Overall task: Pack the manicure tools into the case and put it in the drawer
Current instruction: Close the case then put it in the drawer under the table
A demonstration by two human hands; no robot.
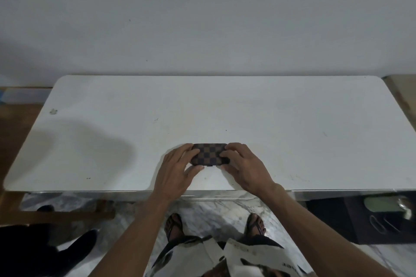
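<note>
A small brown checkered manicure case (209, 153) lies closed on the white table (292, 132), near the middle of its front edge. My left hand (177, 168) grips the case's left end, fingers on top and thumb at the front. At the right end, my right hand (244, 167) holds it the same way. No loose tools are visible. A drawer front (216, 197) shows just under the table edge, below the case; whether it is open I cannot tell.
The table stands against a plain white wall. A dark cabinet (360, 220) with objects on it stands low at the right. Wooden furniture (56, 213) and a black shape (40, 249) are at the lower left. My sandalled feet stand on marble floor.
</note>
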